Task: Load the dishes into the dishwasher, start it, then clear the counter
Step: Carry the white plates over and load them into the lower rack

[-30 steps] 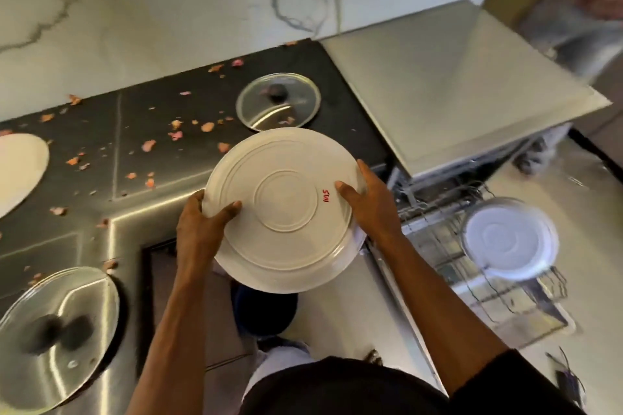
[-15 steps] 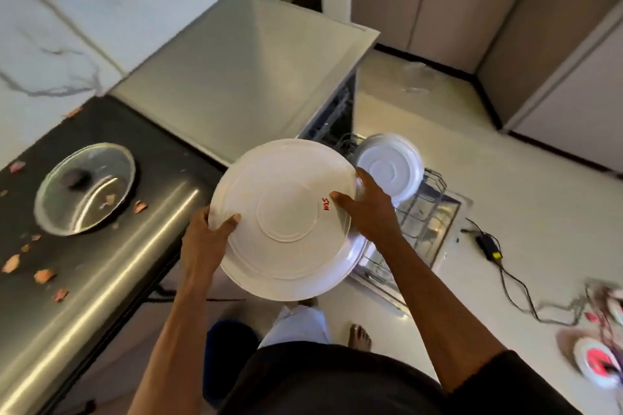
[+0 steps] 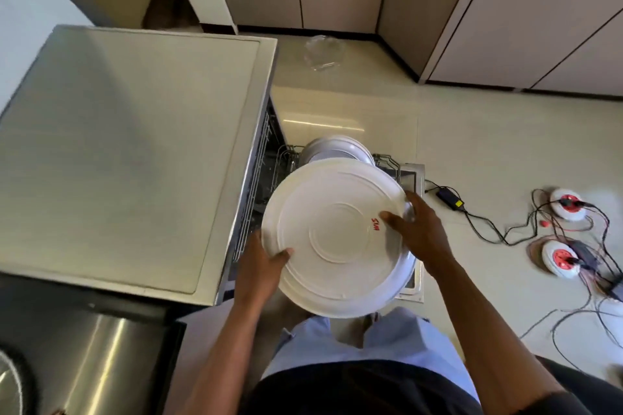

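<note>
Large white plate (image 3: pixel 337 236) was held in the air over the pulled-out dishwasher rack (image 3: pixel 388 161), in front of the person and not yet touching anything in it. Left hand (image 3: pixel 259 268) gripped the near-left rim, thumb on the upturned side, fingers hidden beneath. Right hand (image 3: pixel 423 234) gripped the far-right rim, thumb lying near the red mark and fingers curled over the edge. Another white plate (image 3: pixel 337 149) already stood on edge in the rack, just beyond the held one. Dishwasher (image 3: pixel 135 152) cabinet sat to the left. Judged step: loading this plate. To do it well, tip the plate up onto its edge, line it parallel to the standing plate, lower it into a free slot between tines beside that plate, and keep both hands on until the rim seats; watch for knocking the loaded plate. Orientation: underside with foot ring faced up toward the camera, eating side down toward the rack, plate close to flat with a slight tilt. Round, so no true long axis; the line between the two grips ran near-left to far-right.
</note>
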